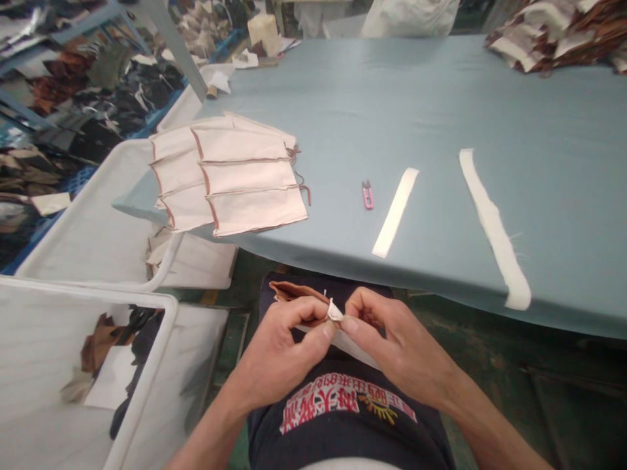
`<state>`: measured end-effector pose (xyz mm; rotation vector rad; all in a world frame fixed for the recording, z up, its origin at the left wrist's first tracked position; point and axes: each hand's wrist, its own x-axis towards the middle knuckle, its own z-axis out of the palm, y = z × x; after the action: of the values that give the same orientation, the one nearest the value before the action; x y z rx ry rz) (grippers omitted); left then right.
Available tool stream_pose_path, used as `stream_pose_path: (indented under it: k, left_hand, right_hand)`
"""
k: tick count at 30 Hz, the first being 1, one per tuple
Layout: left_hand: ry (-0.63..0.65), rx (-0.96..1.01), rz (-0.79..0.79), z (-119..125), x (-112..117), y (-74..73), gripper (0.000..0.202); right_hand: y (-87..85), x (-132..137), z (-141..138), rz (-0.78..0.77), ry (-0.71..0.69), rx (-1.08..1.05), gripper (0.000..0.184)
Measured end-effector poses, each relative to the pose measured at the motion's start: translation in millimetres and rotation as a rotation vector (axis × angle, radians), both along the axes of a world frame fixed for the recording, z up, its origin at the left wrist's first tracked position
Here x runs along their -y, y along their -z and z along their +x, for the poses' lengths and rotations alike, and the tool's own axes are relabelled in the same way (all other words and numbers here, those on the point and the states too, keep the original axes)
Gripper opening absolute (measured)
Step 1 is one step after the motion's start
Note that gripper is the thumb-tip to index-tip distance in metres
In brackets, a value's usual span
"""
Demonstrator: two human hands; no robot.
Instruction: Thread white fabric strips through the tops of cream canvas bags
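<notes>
Over my lap, my left hand (pixel 287 352) and my right hand (pixel 394 339) pinch a brown and cream cloth piece (pixel 298 292) between thumbs and fingers. A small white corner (pixel 335 311) of it sticks up between my fingertips, which almost meet. The brown part extends to the left behind my left hand, and a pale part hangs below my right fingers. My hands hide much of the piece. On the table ahead lie pink thread snips (pixel 368 195), a short cream strip (pixel 396 213) and a longer frayed strip (pixel 494 228).
Cream cloth pieces with brown edges (pixel 249 176) overlap at the left of the blue-green table (pixel 343 117). White bins (pixel 169 313) stand at lower left, one holding brown and dark scraps. A brown and cream heap (pixel 558 36) lies far right. Shelves with cloth bundles are at left.
</notes>
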<state>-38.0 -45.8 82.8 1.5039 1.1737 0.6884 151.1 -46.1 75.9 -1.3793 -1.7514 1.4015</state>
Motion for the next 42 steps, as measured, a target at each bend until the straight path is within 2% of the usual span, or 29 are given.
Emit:
stream_pose_path:
  k: [3, 6, 9, 12, 16, 23, 35, 38, 42]
  left_hand:
    - [-0.064, -0.056, 0.036, 5, 0, 3.8, 0.019]
    - [-0.086, -0.135, 0.091, 8, 0, 7.5, 0.020]
    - [-0.082, -0.183, 0.145, 10, 0, 8.2, 0.019]
    - [-0.086, -0.221, 0.204, 11, 1, 6.7, 0.020]
    - [-0.101, -0.250, 0.241, 11, 2, 6.5, 0.019]
    - [-0.116, -0.242, 0.168, 11, 3, 10.3, 0.021]
    - [-0.130, -0.158, 0.128, 11, 3, 8.6, 0.025]
    - [-0.126, -0.105, 0.075, 10, 3, 12.2, 0.025]
    - [-0.123, -0.078, 0.005, 10, 2, 17.7, 0.025]
  right_hand:
    - [5.6, 0, 0, 0.185, 0.035, 0.097, 0.023]
    - [9.4, -4, 3, 0.469, 0.040, 0.240, 0.011]
    - [7.8, -10, 7, 0.711, -0.072, 0.338, 0.009]
    - [3.3, -15, 9, 0.801, -0.161, 0.407, 0.015]
    - [-0.1, -14, 7, 0.820, -0.188, 0.424, 0.019]
    - [3.5, -7, 2, 0.867, -0.244, 0.517, 0.032]
    - [4.5, -11, -2, 1.019, -0.195, 0.521, 0.033]
    - [9.9, -11, -4, 0.919, -0.138, 0.497, 0.024]
    - [15.8, -12, -4, 0.571, -0.121, 0.365, 0.012]
